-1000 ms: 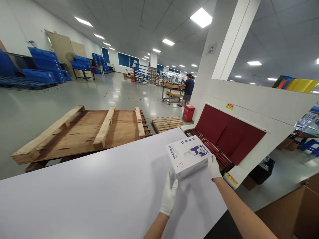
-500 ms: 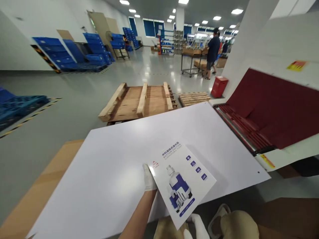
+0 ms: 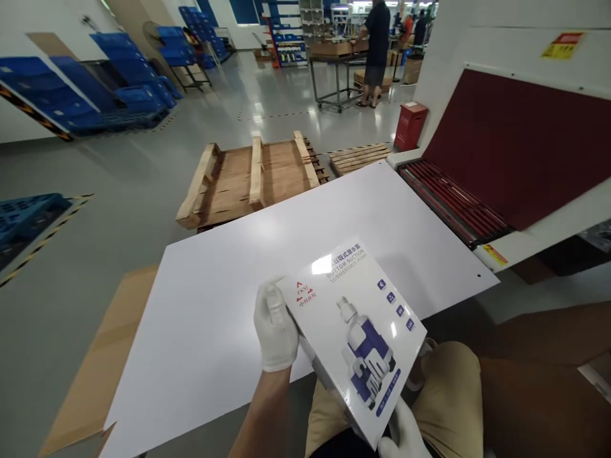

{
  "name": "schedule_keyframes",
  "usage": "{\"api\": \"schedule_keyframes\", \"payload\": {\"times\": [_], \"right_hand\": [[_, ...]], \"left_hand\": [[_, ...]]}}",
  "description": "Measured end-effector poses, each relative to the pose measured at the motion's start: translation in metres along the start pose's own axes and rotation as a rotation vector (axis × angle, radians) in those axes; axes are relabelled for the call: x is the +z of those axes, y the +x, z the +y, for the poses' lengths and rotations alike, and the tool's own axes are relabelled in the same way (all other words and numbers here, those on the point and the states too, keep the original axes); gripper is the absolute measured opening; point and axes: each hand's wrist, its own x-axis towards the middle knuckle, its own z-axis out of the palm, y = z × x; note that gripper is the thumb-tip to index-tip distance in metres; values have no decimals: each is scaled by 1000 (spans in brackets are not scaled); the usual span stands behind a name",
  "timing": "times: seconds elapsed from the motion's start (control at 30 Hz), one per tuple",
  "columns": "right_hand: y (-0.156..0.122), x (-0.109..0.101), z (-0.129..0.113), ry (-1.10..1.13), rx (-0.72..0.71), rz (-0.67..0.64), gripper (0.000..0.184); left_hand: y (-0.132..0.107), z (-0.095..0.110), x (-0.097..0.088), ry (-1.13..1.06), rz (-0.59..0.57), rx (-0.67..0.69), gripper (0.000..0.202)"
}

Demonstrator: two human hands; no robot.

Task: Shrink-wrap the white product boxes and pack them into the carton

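Note:
I hold a flat white product box (image 3: 353,331) with a blue pump picture on its face, shiny with clear film, above the near edge of a white table (image 3: 229,280). My left hand (image 3: 275,326), in a white glove, grips the box's upper left corner, thumb on the face. Only part of my right hand (image 3: 403,436), also gloved, shows at the box's lower corner, holding it from beneath. The box is tilted toward me over my lap.
A white machine with a dark red curtain (image 3: 506,146) and red rollers (image 3: 449,203) adjoins the table's right end. Wooden pallets (image 3: 248,175) lie on the floor beyond. Brown cardboard (image 3: 100,362) sits at the left, more at the right. A person (image 3: 377,44) stands at a far cart.
The box came from the machine's rollers across the table toward me and now sits lifted and closer over my lap; my left hand shifted to its upper left corner.

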Motion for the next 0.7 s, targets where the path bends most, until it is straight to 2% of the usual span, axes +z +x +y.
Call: {"api": "schedule_keyframes", "payload": {"times": [0.1, 0.2, 0.3, 0.37, 0.5, 0.6, 0.67, 0.7], "right_hand": [[1, -4, -11, 103, -120, -17, 68], [2, -6, -34, 181, -228, -38, 69], [7, -17, -73, 196, -264, -67, 45], [17, -30, -102, 156, -269, -70, 34], [53, -62, -143, 87, -368, 22, 42], [82, -84, -154, 145, -429, -40, 44], [93, -99, -157, 130, -443, -86, 45], [94, -105, -159, 86, -448, -55, 45]], "left_hand": [[6, 2, 2, 110, -5, -7, 65], [14, -3, -1, 226, -38, -21, 67], [28, 0, 1, 357, -95, -22, 64], [41, 6, 10, 486, -161, 6, 57], [76, 18, 46, 666, -356, 100, 48], [101, 24, 69, 717, -516, 71, 49], [111, 25, 75, 726, -586, 44, 55], [114, 24, 76, 720, -608, 43, 58]]}}
